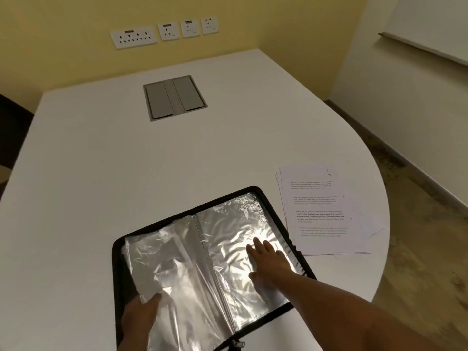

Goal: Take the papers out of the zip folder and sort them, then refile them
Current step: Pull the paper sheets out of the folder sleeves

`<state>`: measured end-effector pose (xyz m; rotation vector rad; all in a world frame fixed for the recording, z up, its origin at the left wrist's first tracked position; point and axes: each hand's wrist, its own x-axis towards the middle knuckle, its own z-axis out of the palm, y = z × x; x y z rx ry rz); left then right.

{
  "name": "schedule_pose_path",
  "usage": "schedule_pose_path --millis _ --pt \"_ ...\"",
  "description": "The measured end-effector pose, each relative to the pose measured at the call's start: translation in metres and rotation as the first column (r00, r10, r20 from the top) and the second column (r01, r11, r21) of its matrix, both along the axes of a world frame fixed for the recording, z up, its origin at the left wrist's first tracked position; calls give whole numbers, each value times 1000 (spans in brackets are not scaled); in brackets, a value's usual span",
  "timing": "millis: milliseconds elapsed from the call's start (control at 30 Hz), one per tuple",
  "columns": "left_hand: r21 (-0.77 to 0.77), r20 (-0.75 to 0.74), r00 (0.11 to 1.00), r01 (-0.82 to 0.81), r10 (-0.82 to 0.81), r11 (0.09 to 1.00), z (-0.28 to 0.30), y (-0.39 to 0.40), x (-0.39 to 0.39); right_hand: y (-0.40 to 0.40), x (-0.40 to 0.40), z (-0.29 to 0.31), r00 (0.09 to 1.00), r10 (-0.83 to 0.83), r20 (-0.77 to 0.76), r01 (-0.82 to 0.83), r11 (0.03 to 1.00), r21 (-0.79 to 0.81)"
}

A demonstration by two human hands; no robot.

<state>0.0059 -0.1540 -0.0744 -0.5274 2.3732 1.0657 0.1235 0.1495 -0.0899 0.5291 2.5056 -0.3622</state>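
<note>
Zip folder [202, 262] lies open at the desk's near edge, sleeves looking empty; papers [326, 211] are stacked beside it, toward the right edge. Right hand [268, 262] presses flat, fingers spread. Left hand [140, 317] pinches the left sleeves. Keep the sleeve flat, open its mouth, then slide sheets in.

Count: one zip folder [202, 262], open before me; one stack of papers [326, 211]; one table [126, 160]; four wall sockets [133, 36]; my two hands [268, 264].
</note>
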Motion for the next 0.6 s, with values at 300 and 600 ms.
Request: schedule_pose_path --millis 300,600 --pt "408 -46 999 30 -12 913 50 50 5 7 -3 -3 977 -97 -189 75 990 -117" --pt "657 -78 897 374 -435 655 87 156 58 8 13 24 590 -808 -20 418 326 -848"
